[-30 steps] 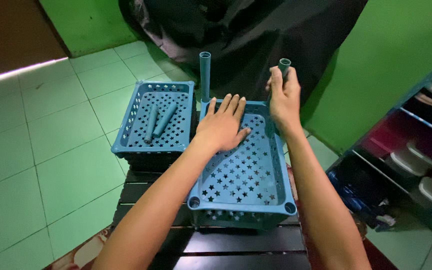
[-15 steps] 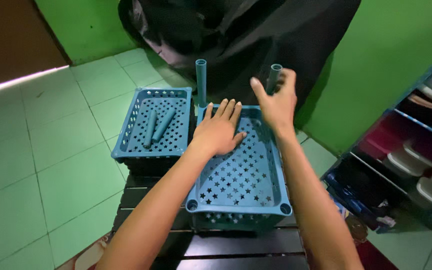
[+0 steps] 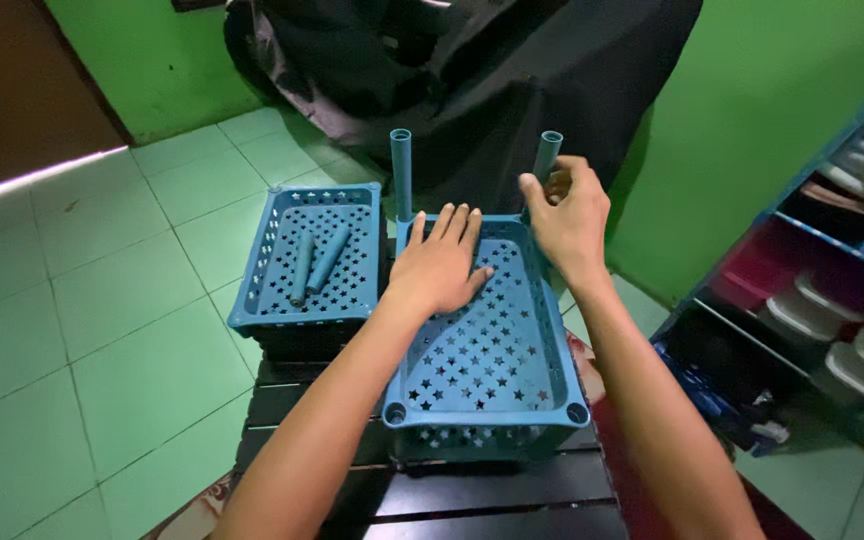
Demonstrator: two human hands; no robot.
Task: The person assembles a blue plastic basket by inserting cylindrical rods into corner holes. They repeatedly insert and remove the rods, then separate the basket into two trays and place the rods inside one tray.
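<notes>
I am pressing my left hand [image 3: 442, 262] flat, fingers spread and gripping nothing, on the perforated floor of the blue plastic tray with star-shaped holes [image 3: 482, 400]; the tray is sitting on a dark slatted wooden table [image 3: 492, 500], right in front of me. My right hand [image 3: 567, 215] is curling around the blue plastic tube [image 3: 548, 150] standing upright in the tray's far right corner; my fingers are closed loosely about its shaft, just under its open top. A second blue tube post [image 3: 401, 172] is standing upright in the tray's far left corner, untouched. Left of the tray, just beside it, a second blue star-holed tray [image 3: 270, 300] is lying with two loose blue tubes [image 3: 314, 262] resting inside it. Beyond the tray a black cloth-covered bulk [image 3: 512, 70] is filling the background; right of the tray a shelf rack [image 3: 832, 300] is standing against the green wall [image 3: 752, 120].
</notes>
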